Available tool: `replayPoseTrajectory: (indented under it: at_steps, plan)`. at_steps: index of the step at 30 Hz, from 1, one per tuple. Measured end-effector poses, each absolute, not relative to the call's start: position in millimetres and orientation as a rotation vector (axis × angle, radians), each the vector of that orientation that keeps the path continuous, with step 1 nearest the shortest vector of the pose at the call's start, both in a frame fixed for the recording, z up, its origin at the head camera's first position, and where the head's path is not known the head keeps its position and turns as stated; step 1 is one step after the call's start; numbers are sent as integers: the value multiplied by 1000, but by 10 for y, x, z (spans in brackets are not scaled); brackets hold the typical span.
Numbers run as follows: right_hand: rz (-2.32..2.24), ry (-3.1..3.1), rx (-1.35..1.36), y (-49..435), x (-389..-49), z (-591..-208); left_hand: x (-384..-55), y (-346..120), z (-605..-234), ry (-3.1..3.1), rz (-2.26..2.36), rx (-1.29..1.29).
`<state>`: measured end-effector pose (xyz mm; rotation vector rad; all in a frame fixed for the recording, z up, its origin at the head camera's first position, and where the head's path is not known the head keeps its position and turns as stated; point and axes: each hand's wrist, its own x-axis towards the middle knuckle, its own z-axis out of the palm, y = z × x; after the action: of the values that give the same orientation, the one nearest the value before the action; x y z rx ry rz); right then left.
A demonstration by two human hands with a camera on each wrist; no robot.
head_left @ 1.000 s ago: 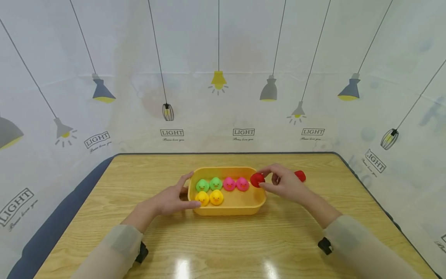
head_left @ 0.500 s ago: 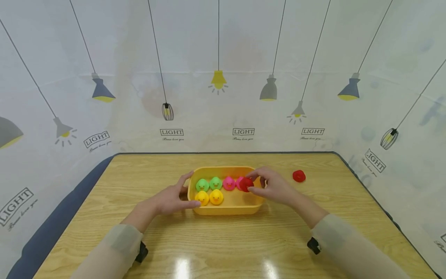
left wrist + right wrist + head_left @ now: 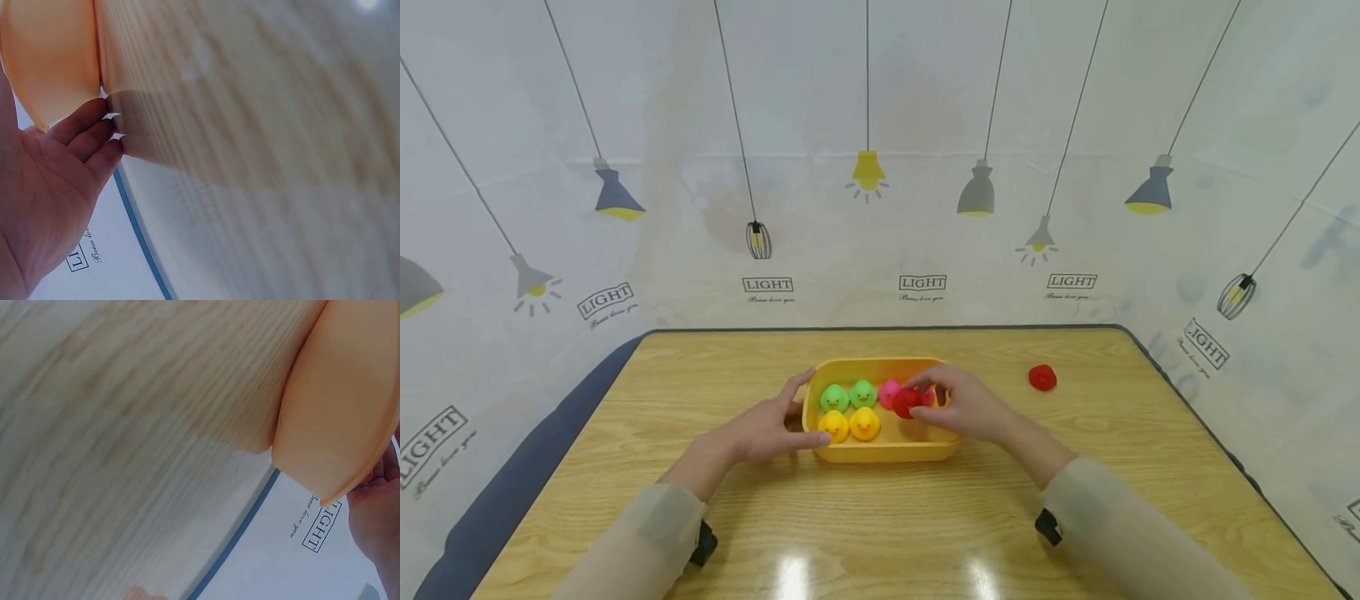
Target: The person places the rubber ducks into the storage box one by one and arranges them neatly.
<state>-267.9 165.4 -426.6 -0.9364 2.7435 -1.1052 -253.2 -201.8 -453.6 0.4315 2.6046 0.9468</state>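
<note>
My left hand (image 3: 765, 429) holds the left end of a yellow plastic bin (image 3: 887, 452), thumb along the front rim and fingers against the end wall. In the left wrist view the fingers (image 3: 87, 128) lie beside the orange-looking bin wall. Inside stand two green ducks (image 3: 863, 394), two yellow ducks (image 3: 865, 424) and pink ducks (image 3: 889, 391), partly covered. Over the bin my right hand (image 3: 970, 406) pinches a red rubber duck (image 3: 906, 403) between thumb and fingers, in front of the pink ones. The right wrist view shows that hand (image 3: 375, 512) with its fingertips hidden behind the bin wall.
Another red duck (image 3: 1042, 377) lies on the wooden table (image 3: 880, 517) to the right of the bin. Behind the table hangs a pale cloth (image 3: 820, 308) printed with lamps.
My right hand has carried the red duck leftward, from the bin's right end to in front of the pink ducks. The left hand keeps its place on the bin.
</note>
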Motion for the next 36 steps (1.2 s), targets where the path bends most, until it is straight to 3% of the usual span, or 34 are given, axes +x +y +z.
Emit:
replayPoseTrajectory:
  at_steps: [36]
  plan:
    - [-1016,2761,-751,1465,-2722,-4396,-2505,-2002,-4502,2614,934,448]
